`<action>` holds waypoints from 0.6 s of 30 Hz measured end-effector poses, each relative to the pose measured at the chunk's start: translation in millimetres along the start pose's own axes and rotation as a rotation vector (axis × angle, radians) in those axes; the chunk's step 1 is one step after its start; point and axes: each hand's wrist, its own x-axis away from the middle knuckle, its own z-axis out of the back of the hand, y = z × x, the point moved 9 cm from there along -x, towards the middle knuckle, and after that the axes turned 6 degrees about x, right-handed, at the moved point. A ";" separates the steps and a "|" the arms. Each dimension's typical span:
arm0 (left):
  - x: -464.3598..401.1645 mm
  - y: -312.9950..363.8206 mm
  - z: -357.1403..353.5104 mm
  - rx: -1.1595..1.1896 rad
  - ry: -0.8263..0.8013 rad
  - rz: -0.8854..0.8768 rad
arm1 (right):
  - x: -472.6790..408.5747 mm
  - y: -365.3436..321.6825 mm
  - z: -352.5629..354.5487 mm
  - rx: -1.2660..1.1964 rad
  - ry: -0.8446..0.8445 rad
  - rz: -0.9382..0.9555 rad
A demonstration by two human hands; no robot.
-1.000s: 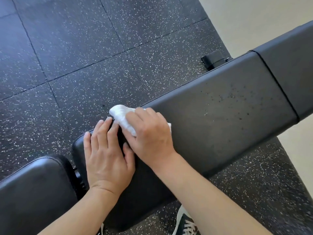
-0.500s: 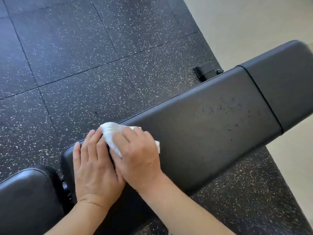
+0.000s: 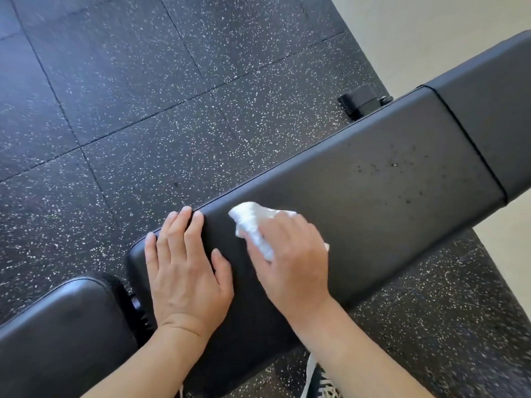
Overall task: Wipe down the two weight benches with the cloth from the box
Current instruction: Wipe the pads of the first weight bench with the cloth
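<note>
A long black padded weight bench [image 3: 373, 202] runs from lower left to upper right, with dark specks on its pad toward the right. My right hand [image 3: 290, 259] holds a crumpled white cloth [image 3: 253, 222] against the pad, fingers curled over it. My left hand [image 3: 184, 262] lies flat on the near end of the pad with straight fingers reaching the far edge. A second black pad [image 3: 57, 334], the bench's seat section, sits at the lower left.
Black speckled rubber floor tiles [image 3: 143, 96] surround the bench. A pale floor [image 3: 431, 30] begins at the upper right. A black bench foot [image 3: 359, 103] sticks out behind the pad. My shoe [image 3: 324, 383] shows under the bench at the bottom.
My right hand has slid the cloth to the right along the pad, away from my left hand, which stays flat on the near end.
</note>
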 end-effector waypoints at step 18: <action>1.1 0.9 -0.3 0.030 -0.005 0.000 | 21.3 50.4 41.1 0.059 0.108 -0.279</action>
